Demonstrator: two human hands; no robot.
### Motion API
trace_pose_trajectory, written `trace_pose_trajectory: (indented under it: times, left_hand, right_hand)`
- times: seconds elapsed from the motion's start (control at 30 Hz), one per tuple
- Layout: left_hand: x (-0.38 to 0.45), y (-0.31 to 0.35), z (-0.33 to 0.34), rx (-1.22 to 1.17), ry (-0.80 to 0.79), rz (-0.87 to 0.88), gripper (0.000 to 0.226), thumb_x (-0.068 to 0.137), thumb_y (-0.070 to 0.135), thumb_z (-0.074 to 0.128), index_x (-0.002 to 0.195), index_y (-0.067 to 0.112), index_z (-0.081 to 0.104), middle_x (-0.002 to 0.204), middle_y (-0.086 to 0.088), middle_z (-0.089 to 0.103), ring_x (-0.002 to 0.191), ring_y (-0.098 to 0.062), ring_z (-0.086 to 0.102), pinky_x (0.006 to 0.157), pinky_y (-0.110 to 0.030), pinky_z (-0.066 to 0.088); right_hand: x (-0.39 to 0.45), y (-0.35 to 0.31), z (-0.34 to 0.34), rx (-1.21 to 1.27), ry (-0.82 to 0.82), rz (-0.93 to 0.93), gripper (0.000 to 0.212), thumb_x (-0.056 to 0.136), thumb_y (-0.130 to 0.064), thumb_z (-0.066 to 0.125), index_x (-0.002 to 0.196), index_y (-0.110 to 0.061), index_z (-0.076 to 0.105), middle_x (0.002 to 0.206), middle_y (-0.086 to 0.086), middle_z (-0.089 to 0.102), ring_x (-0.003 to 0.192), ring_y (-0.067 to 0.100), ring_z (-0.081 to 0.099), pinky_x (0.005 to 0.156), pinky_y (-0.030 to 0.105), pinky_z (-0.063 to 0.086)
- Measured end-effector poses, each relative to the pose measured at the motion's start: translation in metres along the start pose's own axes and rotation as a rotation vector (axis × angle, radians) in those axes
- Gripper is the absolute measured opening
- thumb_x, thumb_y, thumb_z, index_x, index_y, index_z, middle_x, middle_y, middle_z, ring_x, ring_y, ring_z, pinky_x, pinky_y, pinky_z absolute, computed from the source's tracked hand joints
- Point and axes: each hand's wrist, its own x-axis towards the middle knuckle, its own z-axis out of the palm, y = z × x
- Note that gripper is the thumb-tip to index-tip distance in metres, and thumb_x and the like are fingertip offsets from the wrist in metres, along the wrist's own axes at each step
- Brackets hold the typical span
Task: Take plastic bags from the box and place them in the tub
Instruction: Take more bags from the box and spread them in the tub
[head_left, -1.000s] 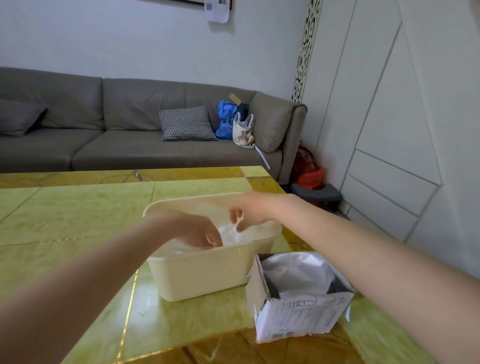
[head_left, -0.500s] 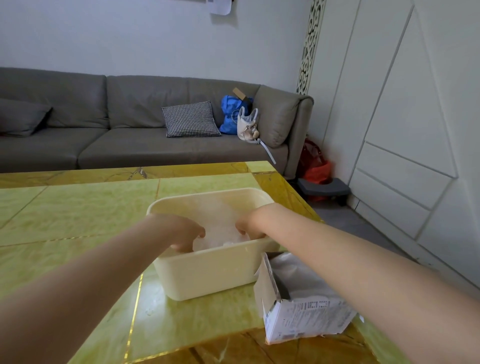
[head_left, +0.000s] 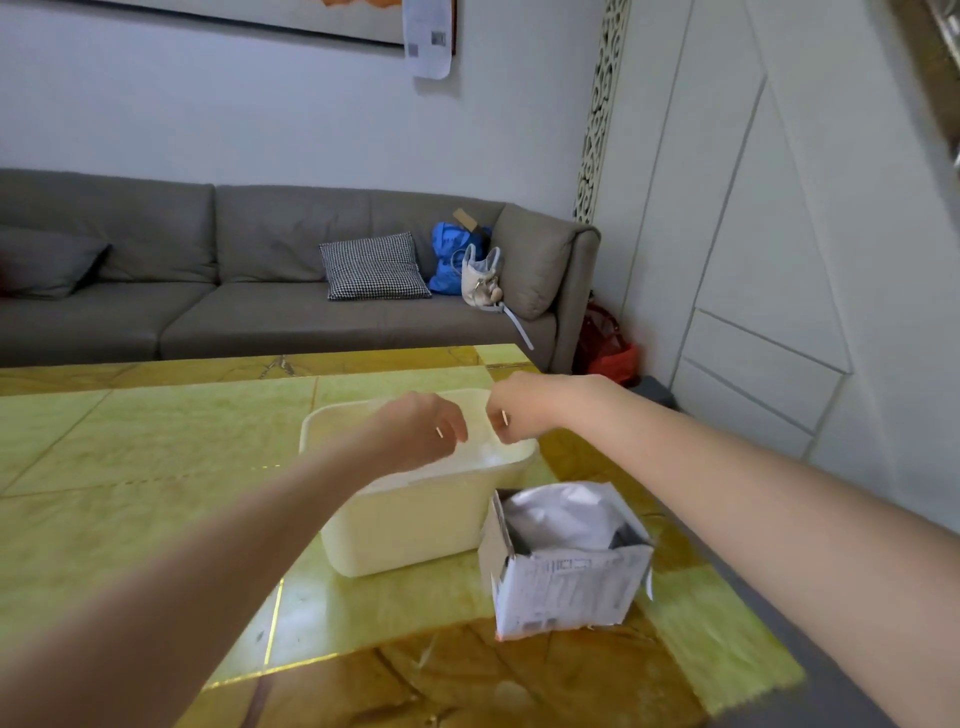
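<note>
Over the cream tub (head_left: 415, 525) hover both hands — left hand (head_left: 423, 428) and right hand (head_left: 519, 410), fingers curled, grasp unclear through blur. White plastic bags (head_left: 563, 514) fill the open box (head_left: 566, 587) at the tub's four o'clock — touching it.

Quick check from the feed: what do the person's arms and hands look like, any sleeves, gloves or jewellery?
Both forearms are bare, with no sleeves, gloves or watch in view. The left hand shows a thin, light band on one finger, likely a ring; the right hand shows a similar small glint, too blurred to confirm.
</note>
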Motion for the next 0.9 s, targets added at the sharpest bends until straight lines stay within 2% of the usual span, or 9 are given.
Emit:
trace_pose_trajectory:
  times: [0.1,0.17,0.23,0.37,0.47,0.63,0.73,0.8,0.9]
  left_hand:
    - [-0.011,0.025,0.008,-0.004,-0.018,0.044,0.029,0.085,0.005,0.051,0.105,0.016,0.069,0.106,-0.001,0.068,0.097,-0.019,0.063,0.085,-0.024,0.046]
    - [-0.017,0.038,0.012,-0.016,-0.031,0.058,0.028,0.086,0.007,0.051,0.107,0.015,0.068,0.108,-0.001,0.067,0.097,-0.018,0.062,0.082,-0.020,0.044]
    - [-0.025,0.049,0.019,-0.012,-0.069,0.067,0.026,0.088,0.010,0.052,0.109,0.014,0.067,0.110,-0.001,0.067,0.099,-0.017,0.061,0.079,-0.017,0.041]
    - [-0.033,0.062,0.031,0.045,-0.146,0.056,0.026,0.091,0.015,0.051,0.112,0.015,0.066,0.117,-0.001,0.065,0.107,-0.017,0.060,0.091,-0.022,0.044]
    - [-0.029,0.068,0.032,0.069,-0.137,0.012,0.029,0.091,0.011,0.049,0.114,0.016,0.066,0.121,-0.002,0.063,0.112,-0.018,0.058,0.096,-0.024,0.044]
    - [-0.022,0.071,0.032,0.095,-0.181,-0.029,0.030,0.090,0.016,0.051,0.118,0.020,0.061,0.124,-0.003,0.059,0.112,-0.020,0.056,0.094,-0.027,0.046]
    - [-0.022,0.069,0.031,0.090,-0.178,-0.026,0.034,0.090,0.021,0.054,0.124,0.019,0.055,0.124,-0.003,0.059,0.110,-0.020,0.056,0.089,-0.025,0.044]
    - [-0.022,0.067,0.031,0.044,-0.121,-0.032,0.045,0.086,0.024,0.062,0.129,0.018,0.050,0.125,-0.003,0.055,0.099,-0.020,0.055,0.081,-0.022,0.040]
    - [-0.020,0.067,0.030,-0.100,-0.028,-0.054,0.042,0.085,0.022,0.066,0.124,0.015,0.052,0.120,-0.004,0.052,0.080,-0.015,0.049,0.073,-0.020,0.039]
  right_hand:
    - [-0.032,0.003,0.005,0.143,-0.070,0.025,0.035,0.083,-0.030,0.070,0.108,-0.007,0.062,0.106,0.007,0.064,0.090,0.023,0.059,0.067,0.027,0.046]
    - [-0.052,0.004,0.014,0.157,-0.190,0.084,0.052,0.078,-0.041,0.073,0.117,-0.011,0.055,0.109,0.002,0.056,0.095,0.021,0.054,0.073,0.028,0.046]
    - [-0.065,0.005,0.031,0.085,-0.235,0.124,0.053,0.079,-0.035,0.073,0.120,-0.013,0.048,0.113,0.004,0.052,0.098,0.023,0.052,0.075,0.033,0.046]
    - [-0.077,0.005,0.061,0.131,0.084,0.092,0.021,0.087,-0.004,0.055,0.105,-0.012,0.051,0.100,0.009,0.055,0.081,0.024,0.051,0.057,0.029,0.038]
    - [-0.087,0.007,0.063,0.136,0.227,0.064,0.017,0.090,-0.008,0.055,0.106,-0.009,0.050,0.098,0.011,0.056,0.077,0.024,0.047,0.051,0.028,0.029]
    - [-0.089,0.014,0.064,0.141,0.287,0.072,0.010,0.092,-0.016,0.056,0.098,-0.010,0.062,0.101,0.010,0.062,0.088,0.027,0.059,0.065,0.031,0.040]
    - [-0.086,0.018,0.063,0.346,0.264,0.093,0.016,0.091,-0.014,0.056,0.091,-0.003,0.068,0.086,0.012,0.062,0.076,0.023,0.057,0.065,0.029,0.041]
    - [-0.084,0.022,0.058,0.551,0.291,0.140,0.022,0.093,-0.010,0.052,0.091,0.002,0.070,0.073,0.007,0.060,0.065,0.015,0.050,0.058,0.025,0.036]
    - [-0.080,0.025,0.052,0.731,0.332,0.215,0.032,0.097,-0.016,0.046,0.088,0.009,0.065,0.073,0.016,0.053,0.068,0.019,0.045,0.061,0.027,0.032]
